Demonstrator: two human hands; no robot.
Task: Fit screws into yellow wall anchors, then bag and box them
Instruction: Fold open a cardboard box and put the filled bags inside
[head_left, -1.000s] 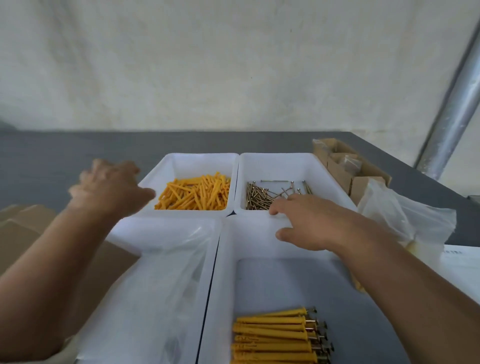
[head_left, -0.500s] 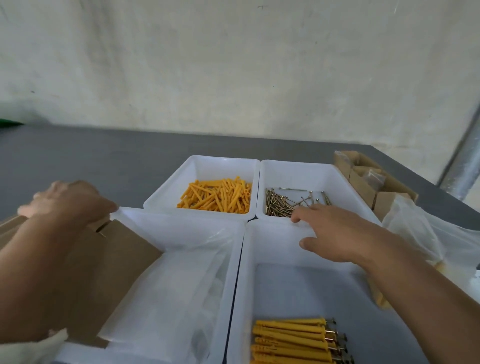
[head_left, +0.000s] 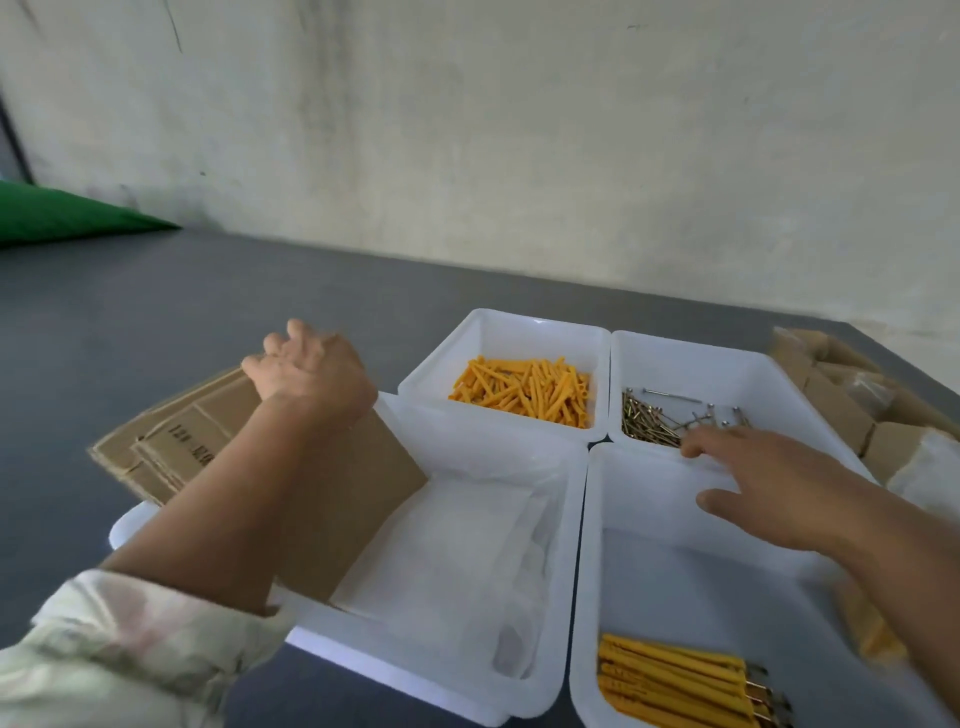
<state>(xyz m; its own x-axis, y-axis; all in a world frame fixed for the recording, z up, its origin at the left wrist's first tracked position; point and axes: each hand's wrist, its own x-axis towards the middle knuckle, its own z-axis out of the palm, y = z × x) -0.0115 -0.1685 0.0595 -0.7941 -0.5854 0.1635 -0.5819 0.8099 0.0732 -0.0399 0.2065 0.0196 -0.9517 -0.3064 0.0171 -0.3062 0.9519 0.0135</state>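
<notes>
Looks like box-grabbing time. Pull the cardboard (head_left: 171, 447) up by its far edge with the left hand (head_left: 311, 369) curled over it, lifting clear of the bags (head_left: 457, 545). Leave the loose anchors (head_left: 524, 395) and screws (head_left: 657, 421) at the back, mind the fitted anchors (head_left: 670, 680) front right, and brace with the spread right hand (head_left: 779, 488) resting on the tub (head_left: 592, 519) rim.

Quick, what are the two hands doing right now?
Left hand: holding the cardboard.
Right hand: open, holding nothing.
</notes>
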